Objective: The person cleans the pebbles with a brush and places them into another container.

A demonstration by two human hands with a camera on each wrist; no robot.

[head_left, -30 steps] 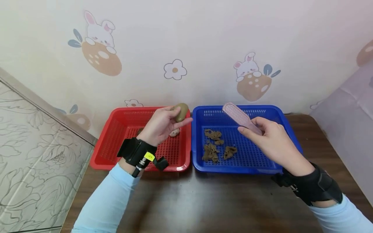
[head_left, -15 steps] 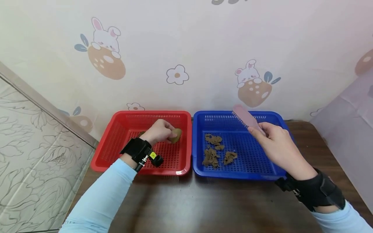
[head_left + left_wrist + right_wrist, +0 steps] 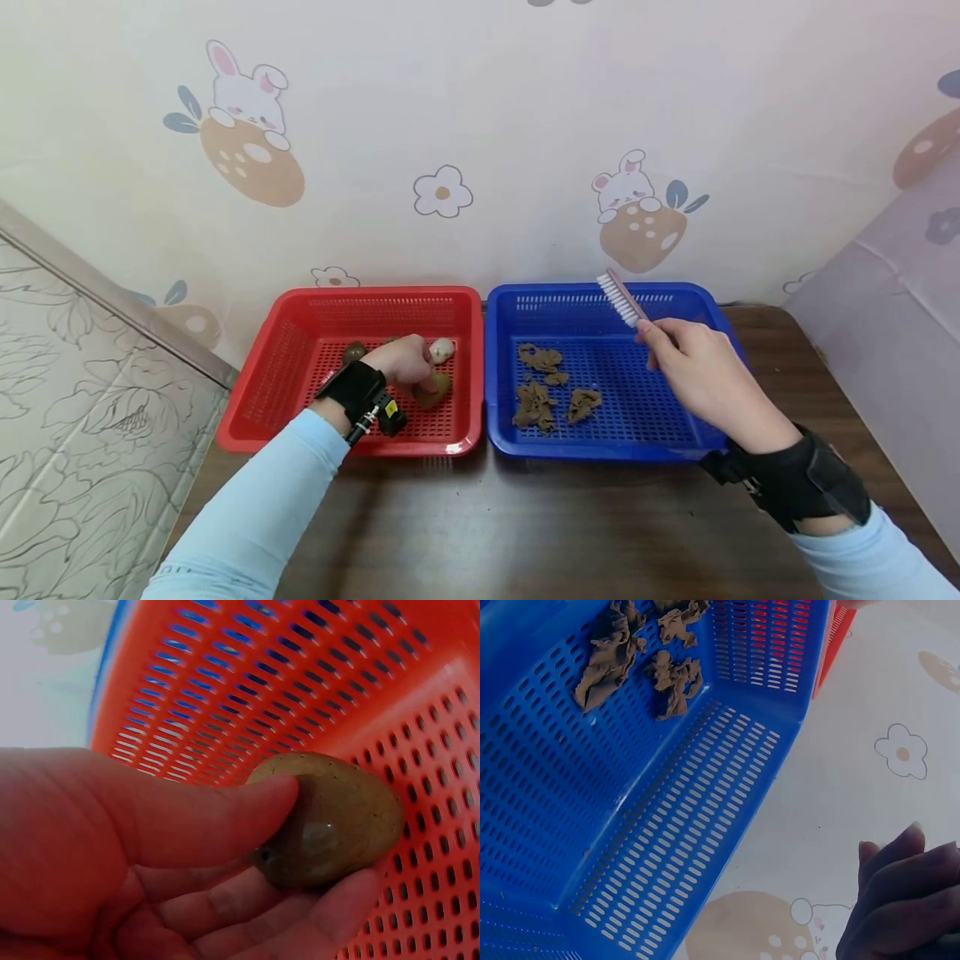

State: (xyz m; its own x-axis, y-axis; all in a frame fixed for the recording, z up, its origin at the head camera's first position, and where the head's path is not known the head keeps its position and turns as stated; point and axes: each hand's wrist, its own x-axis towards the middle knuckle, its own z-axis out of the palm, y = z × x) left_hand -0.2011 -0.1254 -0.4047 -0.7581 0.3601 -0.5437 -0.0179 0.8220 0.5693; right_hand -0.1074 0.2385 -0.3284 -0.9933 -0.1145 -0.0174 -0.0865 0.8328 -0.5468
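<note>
My left hand [image 3: 408, 360] is down inside the red basket [image 3: 251, 408]. Between thumb and fingers it holds an egg-shaped, smooth olive-brown thing [image 3: 341, 817], glossy with small dark specks, close to the basket's slotted floor. Just beyond lies a whitish, egg-like piece [image 3: 442, 350], and a dark rounded one [image 3: 353, 352] lies left of the hand. Over the right part of the blue basket [image 3: 600, 448], my right hand [image 3: 701, 367] grips a pink-handled brush [image 3: 622, 302] with white bristles, raised and facing left. In the right wrist view, only some curled fingers [image 3: 911, 896] show.
Several crumpled brown clumps [image 3: 534, 404] lie in the left half of the blue basket. Both baskets stand side by side on a dark wooden table [image 3: 510, 525]. A patterned wall covering [image 3: 517, 125] rises right behind them.
My left hand has lowered the olive-brown thing from above the red basket's right side into the basket. The right hand has turned the brush so its bristles show from the side.
</note>
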